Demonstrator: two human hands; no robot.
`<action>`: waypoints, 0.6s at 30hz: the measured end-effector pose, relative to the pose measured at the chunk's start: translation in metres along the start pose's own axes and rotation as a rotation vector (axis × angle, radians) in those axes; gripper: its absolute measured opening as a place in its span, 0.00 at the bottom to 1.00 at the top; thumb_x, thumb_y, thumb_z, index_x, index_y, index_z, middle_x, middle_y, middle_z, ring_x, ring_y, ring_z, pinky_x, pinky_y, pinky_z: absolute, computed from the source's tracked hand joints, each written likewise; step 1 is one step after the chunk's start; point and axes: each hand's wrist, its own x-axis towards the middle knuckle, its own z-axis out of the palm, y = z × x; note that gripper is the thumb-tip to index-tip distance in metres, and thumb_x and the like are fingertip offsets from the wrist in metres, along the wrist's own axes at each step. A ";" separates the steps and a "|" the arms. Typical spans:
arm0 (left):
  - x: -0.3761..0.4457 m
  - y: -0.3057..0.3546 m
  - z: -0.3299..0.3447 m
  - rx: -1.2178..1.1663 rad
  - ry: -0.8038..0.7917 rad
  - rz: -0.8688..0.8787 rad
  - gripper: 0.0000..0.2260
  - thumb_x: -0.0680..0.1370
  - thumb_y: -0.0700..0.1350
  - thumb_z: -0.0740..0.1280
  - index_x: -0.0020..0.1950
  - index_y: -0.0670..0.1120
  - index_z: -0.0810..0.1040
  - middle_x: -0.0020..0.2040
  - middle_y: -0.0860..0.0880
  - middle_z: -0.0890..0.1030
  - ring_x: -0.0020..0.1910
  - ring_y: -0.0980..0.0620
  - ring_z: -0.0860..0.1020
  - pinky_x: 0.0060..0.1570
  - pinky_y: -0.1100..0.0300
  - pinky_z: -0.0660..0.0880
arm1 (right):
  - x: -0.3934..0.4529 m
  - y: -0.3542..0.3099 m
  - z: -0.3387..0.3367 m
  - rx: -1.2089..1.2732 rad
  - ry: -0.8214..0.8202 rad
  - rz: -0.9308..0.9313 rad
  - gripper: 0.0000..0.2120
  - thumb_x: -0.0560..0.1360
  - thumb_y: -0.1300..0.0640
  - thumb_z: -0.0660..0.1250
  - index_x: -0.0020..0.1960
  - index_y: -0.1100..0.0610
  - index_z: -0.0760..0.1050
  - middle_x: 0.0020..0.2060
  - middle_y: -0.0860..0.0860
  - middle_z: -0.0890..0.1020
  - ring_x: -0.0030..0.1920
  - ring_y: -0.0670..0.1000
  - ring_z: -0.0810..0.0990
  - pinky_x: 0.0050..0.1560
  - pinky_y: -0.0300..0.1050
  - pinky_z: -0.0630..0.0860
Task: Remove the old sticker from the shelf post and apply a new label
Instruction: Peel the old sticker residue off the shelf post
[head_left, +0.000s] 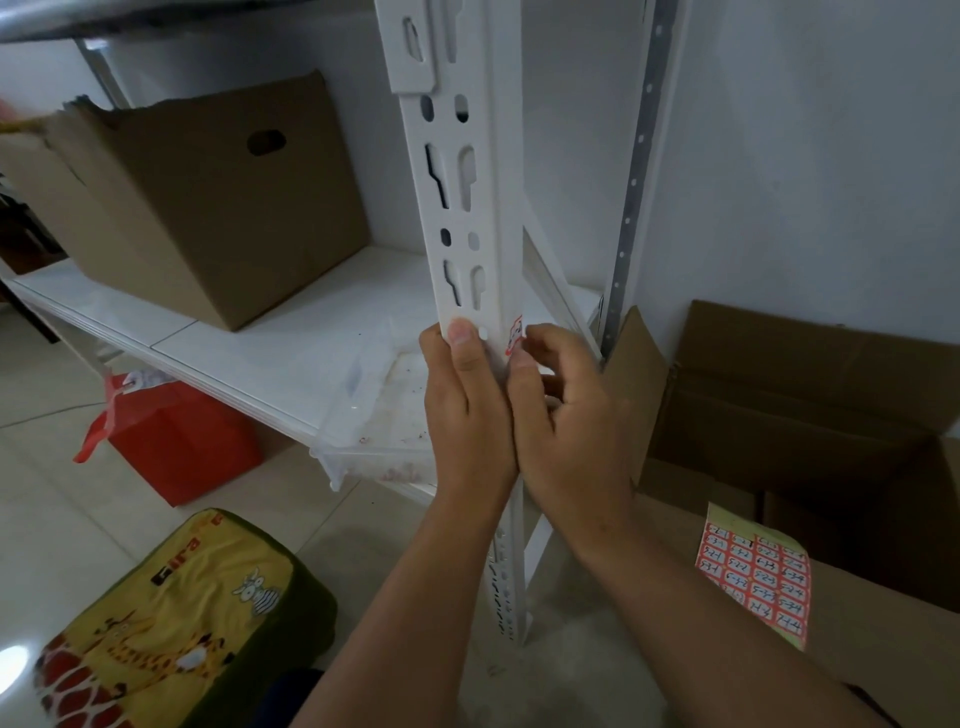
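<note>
We steady shelf post (470, 218) with left hand (467, 405) gripping; right hand (566, 415) pinches old sticker (516, 335) mid-peel. Next, we judge: pull free, fetch label sheet (753, 577) at near right.

box (208, 208) on shelf (291, 332), post (467, 208) right

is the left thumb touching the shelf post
Touching: the head view shows the left hand wrapped round the shelf post, thumb tip pressed flat on its front face.
</note>
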 end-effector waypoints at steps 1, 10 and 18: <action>0.000 0.000 -0.001 0.001 -0.002 0.006 0.16 0.80 0.58 0.49 0.50 0.48 0.67 0.36 0.57 0.74 0.34 0.58 0.76 0.35 0.65 0.76 | -0.001 -0.001 0.001 0.007 0.007 -0.011 0.13 0.80 0.50 0.60 0.57 0.57 0.76 0.48 0.44 0.80 0.45 0.39 0.79 0.44 0.26 0.76; 0.001 0.001 -0.001 -0.031 -0.009 0.015 0.17 0.80 0.56 0.49 0.49 0.43 0.67 0.34 0.56 0.70 0.31 0.62 0.72 0.30 0.71 0.69 | 0.002 -0.006 0.004 0.021 -0.046 -0.045 0.06 0.80 0.56 0.58 0.46 0.54 0.70 0.35 0.41 0.73 0.39 0.44 0.77 0.36 0.29 0.73; 0.001 0.000 -0.001 -0.041 -0.025 0.007 0.15 0.79 0.56 0.49 0.48 0.47 0.67 0.35 0.55 0.70 0.31 0.63 0.72 0.31 0.71 0.69 | 0.001 -0.007 0.004 0.168 -0.110 0.046 0.07 0.80 0.55 0.57 0.46 0.55 0.72 0.35 0.43 0.77 0.37 0.45 0.79 0.34 0.35 0.78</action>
